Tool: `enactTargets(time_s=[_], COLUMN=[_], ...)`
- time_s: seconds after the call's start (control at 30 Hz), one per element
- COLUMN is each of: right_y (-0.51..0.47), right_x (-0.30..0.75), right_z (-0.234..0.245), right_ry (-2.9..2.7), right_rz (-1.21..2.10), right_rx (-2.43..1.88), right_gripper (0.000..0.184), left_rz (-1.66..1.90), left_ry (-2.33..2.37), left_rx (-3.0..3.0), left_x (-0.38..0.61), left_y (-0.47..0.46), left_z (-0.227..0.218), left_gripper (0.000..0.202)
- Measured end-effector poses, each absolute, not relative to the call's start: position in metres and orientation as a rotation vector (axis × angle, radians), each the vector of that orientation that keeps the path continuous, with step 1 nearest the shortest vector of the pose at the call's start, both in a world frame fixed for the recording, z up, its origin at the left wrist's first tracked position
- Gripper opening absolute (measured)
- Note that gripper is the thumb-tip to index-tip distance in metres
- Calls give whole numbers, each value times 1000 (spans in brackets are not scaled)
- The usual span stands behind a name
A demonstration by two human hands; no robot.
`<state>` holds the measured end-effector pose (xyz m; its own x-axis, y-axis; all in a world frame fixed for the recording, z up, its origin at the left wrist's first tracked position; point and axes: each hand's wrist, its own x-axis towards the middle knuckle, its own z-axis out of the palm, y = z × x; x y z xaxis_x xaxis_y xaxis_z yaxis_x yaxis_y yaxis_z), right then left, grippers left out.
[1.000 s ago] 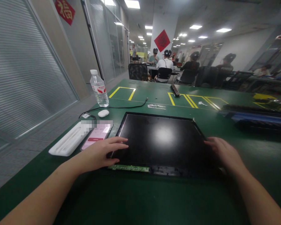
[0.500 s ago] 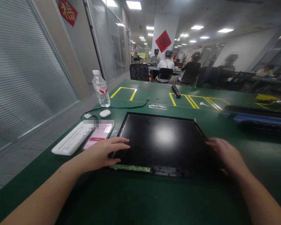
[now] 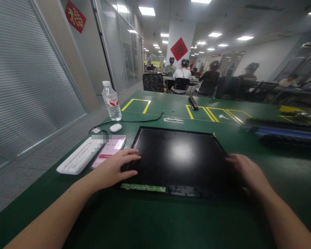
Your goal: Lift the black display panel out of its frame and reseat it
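A flat black display panel (image 3: 178,155) lies on the green table (image 3: 155,221), with a thin green circuit strip (image 3: 143,187) along its near edge. My left hand (image 3: 116,167) rests on the panel's near left corner, fingers stretched over the glass and thumb at the edge. My right hand (image 3: 247,171) lies at the panel's right edge, fingers extended along it. Neither hand lifts the panel; it stays flat.
Left of the panel lie a phone (image 3: 107,150) with a pink screen and a white tray (image 3: 77,157). Behind them are a water bottle (image 3: 111,101), a white mouse-like object (image 3: 115,127) and a black cable (image 3: 134,120). Dark trays (image 3: 285,133) stand at the right. People sit at far tables.
My left hand has slid slightly back toward the panel's left edge. The view has shifted a little; the panel and my right hand stay in place.
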<state>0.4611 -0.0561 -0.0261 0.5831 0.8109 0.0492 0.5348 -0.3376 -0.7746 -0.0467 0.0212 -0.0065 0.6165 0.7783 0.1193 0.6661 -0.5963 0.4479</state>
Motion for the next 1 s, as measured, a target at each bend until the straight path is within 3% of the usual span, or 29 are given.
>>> enactTargets(time_s=[0.17, 0.37, 0.57, 0.8, 1.0], right_y=[-59, -63, -60, -57, -57], right_x=[455, 458, 465, 460, 462], right_z=[-19, -15, -24, -22, -24], right_ry=[-1046, -1054, -1112, -1114, -1117], right_rz=[454, 361, 356, 398, 398], right_rx=[-2042, -2123, -2141, -2223, -2213], right_gripper=[44, 38, 35, 48, 47], left_rz=[502, 287, 418, 501, 625], left_ry=[1293, 1459, 1475, 1564, 1548], left_rx=[2490, 2389, 2409, 2193, 2063], left_x=[-45, -40, -36, -27, -24], left_y=[23, 18, 23, 20, 17], left_z=[-20, -21, -26, -15, -10], left_gripper=[53, 67, 55, 59, 57])
